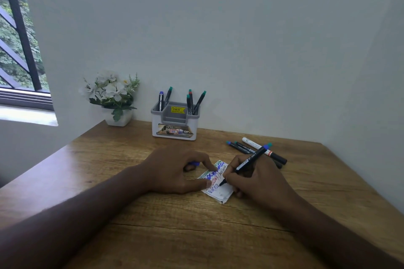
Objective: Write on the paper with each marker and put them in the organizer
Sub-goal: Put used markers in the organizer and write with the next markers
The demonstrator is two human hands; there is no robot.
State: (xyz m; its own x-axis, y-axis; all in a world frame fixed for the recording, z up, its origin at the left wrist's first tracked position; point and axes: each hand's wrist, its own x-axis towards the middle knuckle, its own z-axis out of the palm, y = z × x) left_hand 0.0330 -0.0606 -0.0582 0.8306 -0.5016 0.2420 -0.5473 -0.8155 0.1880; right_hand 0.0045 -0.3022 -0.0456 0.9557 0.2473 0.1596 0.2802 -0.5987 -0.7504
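Note:
A small folded paper (220,192) covered with coloured scribbles lies on the wooden table (153,214). My right hand (260,181) grips a black marker (247,162) with a blue end, its tip touching the paper. My left hand (177,170) presses the paper's left edge with thumb and forefinger and holds a blue cap (193,163) under its curled fingers. The grey-and-white organizer (175,125) stands by the wall with several markers upright in it. Several loose markers (255,148) lie to the right of the paper, behind my right hand.
A white pot of white flowers (113,98) stands at the table's back left corner. White walls close the back and right sides. A barred window (17,50) is at the far left.

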